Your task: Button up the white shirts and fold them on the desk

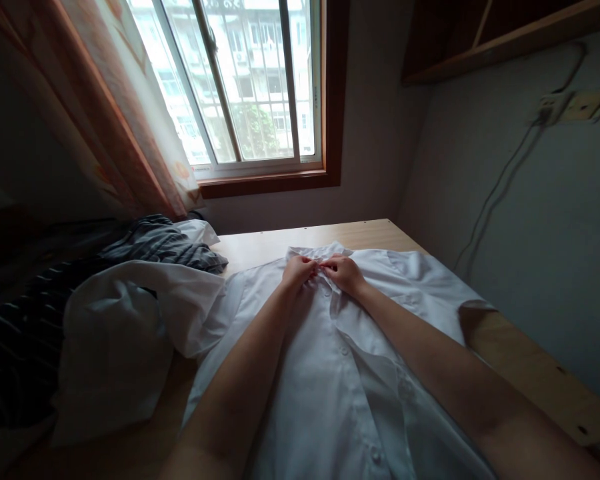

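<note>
A white button-up shirt (pixel 300 400) lies front side up on the wooden table, its collar (pixel 314 252) toward the window. Just below the collar, my left hand (pixel 299 269) pinches the front edge of the shirt. Right beside it, my right hand (pixel 345 272) also pinches the shirt front, and the fingertips of both hands nearly meet. Any button between the fingers is hidden. Further down, the front hangs apart, with buttons (pixel 344 351) showing along one edge. One sleeve (pixel 115 333) spreads out to the left, the other side reaches toward the right wall.
Dark striped cloth (pixel 25 340) and a grey striped garment (pixel 165 243) are heaped at the left. The wooden table (pixel 370 232) ends near the right wall, where a cord (pixel 495 187) hangs from a socket (pixel 553 109). A curtain (pixel 115 113) hangs beside the window (pixel 255 87).
</note>
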Demonstrator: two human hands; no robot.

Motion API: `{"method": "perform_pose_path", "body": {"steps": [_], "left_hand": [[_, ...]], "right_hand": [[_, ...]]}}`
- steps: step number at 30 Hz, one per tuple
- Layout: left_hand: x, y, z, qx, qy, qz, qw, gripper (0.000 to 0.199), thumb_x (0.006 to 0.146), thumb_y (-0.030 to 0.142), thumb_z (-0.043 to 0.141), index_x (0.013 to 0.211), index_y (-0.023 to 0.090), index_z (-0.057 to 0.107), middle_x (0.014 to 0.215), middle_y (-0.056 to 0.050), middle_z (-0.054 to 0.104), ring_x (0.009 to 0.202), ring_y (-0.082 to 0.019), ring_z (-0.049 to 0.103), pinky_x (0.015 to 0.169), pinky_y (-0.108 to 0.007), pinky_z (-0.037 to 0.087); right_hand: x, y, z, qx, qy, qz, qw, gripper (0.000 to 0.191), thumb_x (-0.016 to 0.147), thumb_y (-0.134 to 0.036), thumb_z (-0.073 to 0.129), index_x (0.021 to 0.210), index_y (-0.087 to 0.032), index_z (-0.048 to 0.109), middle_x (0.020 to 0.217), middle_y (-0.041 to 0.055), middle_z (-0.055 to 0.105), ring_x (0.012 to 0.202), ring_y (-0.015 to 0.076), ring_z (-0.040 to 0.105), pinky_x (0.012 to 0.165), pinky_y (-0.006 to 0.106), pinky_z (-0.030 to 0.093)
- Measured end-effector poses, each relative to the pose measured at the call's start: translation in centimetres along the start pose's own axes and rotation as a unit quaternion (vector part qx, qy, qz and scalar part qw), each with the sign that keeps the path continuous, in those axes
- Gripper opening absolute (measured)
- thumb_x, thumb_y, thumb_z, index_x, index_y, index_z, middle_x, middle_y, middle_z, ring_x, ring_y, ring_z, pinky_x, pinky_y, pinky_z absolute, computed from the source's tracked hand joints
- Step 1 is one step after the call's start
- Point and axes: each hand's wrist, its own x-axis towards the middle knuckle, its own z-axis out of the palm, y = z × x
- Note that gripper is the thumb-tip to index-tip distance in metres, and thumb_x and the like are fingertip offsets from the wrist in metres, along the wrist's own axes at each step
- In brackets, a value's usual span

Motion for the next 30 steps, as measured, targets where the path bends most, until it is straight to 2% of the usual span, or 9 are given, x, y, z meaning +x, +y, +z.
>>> {"method": "perform_pose_path", "body": {"steps": [8, 14, 19, 23, 26, 30], "left_hand": [[-0.3, 0.4, -0.2, 0.102, 0.025, 0.039, 0.994, 0.018, 0.078, 0.026, 0.064, 0.063, 0.014, 0.064, 0.052, 0.000, 0.055, 0.054, -0.012, 0.052, 0.050, -0.021, 0.034], [-0.6, 0.9, 0.1, 0.180, 0.063, 0.080, 0.978, 0.008, 0.080, 0.025, 0.065, 0.081, 0.017, 0.068, 0.080, -0.004, 0.068, 0.077, -0.017, 0.059, 0.067, -0.024, 0.040], [-1.3, 0.9, -0.1, 0.270, 0.072, 0.133, 0.951, 0.016, 0.088, 0.030, 0.058, 0.093, 0.019, 0.068, 0.094, -0.007, 0.069, 0.085, -0.019, 0.062, 0.076, -0.028, 0.045], [-1.3, 0.3, -1.1, 0.301, 0.104, 0.177, 0.931, 0.022, 0.086, 0.020, 0.056, 0.105, 0.019, 0.067, 0.104, -0.008, 0.067, 0.094, -0.021, 0.061, 0.088, -0.031, 0.046], [-1.2, -0.3, -1.7, 0.329, 0.086, 0.214, 0.916, 0.024, 0.081, 0.015, 0.058, 0.102, 0.020, 0.069, 0.108, -0.007, 0.066, 0.105, -0.022, 0.058, 0.101, -0.035, 0.041], [-1.1, -0.7, -2.1, 0.339, 0.044, 0.211, 0.916, 0.028, 0.079, 0.027, 0.064, 0.105, 0.021, 0.068, 0.112, -0.007, 0.064, 0.111, -0.025, 0.055, 0.105, -0.039, 0.039]], "right_hand": [[0.2, 0.4, 0.3, 0.044, 0.022, 0.016, 0.999, 0.017, 0.084, -0.020, 0.063, 0.089, -0.019, 0.079, 0.083, 0.0058, 0.074, 0.080, 0.0181, 0.065, 0.074, 0.026, 0.048], [0.8, 0.5, 0.1, 0.101, -0.007, 0.081, 0.992, 0.017, 0.084, -0.019, 0.062, 0.090, -0.022, 0.078, 0.084, 0.0022, 0.076, 0.077, 0.0170, 0.068, 0.071, 0.025, 0.050], [0.8, 0.2, 0.3, 0.016, -0.004, 0.090, 0.996, 0.015, 0.081, -0.018, 0.065, 0.093, -0.019, 0.074, 0.088, 0.0043, 0.072, 0.079, 0.0173, 0.065, 0.072, 0.025, 0.049], [0.4, -0.1, 0.3, -0.031, 0.015, 0.052, 0.998, 0.018, 0.083, -0.015, 0.061, 0.097, -0.018, 0.072, 0.093, 0.0063, 0.069, 0.079, 0.0166, 0.062, 0.076, 0.026, 0.048], [0.2, -0.2, 0.3, -0.035, 0.015, 0.040, 0.998, 0.020, 0.084, -0.014, 0.059, 0.098, -0.019, 0.071, 0.092, 0.0050, 0.068, 0.078, 0.0154, 0.061, 0.075, 0.024, 0.047], [0.2, -0.2, 0.3, -0.035, 0.015, 0.040, 0.998, 0.018, 0.084, -0.013, 0.058, 0.096, -0.019, 0.071, 0.092, 0.0049, 0.067, 0.076, 0.0147, 0.060, 0.073, 0.024, 0.046]]}}
